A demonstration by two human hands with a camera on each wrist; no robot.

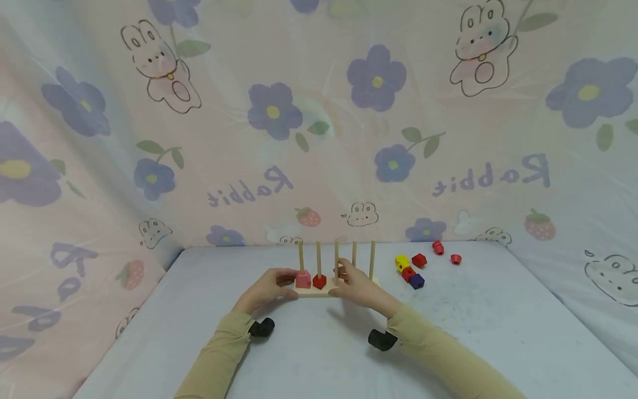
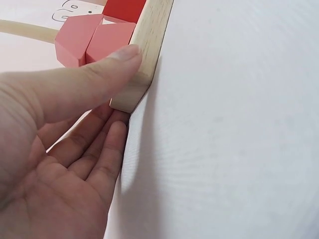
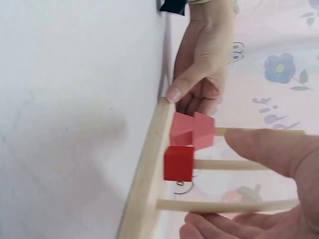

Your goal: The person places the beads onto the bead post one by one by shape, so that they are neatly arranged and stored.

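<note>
A wooden peg stand (image 1: 314,294) with several upright pegs sits on the table. Two pink blocks (image 3: 203,131) are stacked on its leftmost peg, and a red cube (image 3: 178,163) is on the second peg. My left hand (image 1: 271,285) grips the stand's left end, thumb on the front edge (image 2: 153,42) and fingers behind the end. Around the third peg (image 1: 336,250), my right hand (image 1: 361,285) is spread, its thumb apart from the fingers. The right wrist view shows no block between that thumb and the fingers, which lie beside the bare peg.
Right of the stand, a yellow block (image 1: 402,263), a red block (image 1: 408,274) and a dark blue block (image 1: 416,281) lie together. Another red block (image 1: 419,260) and small red pieces (image 1: 456,259) lie farther back. A printed curtain (image 1: 329,166) hangs behind the table.
</note>
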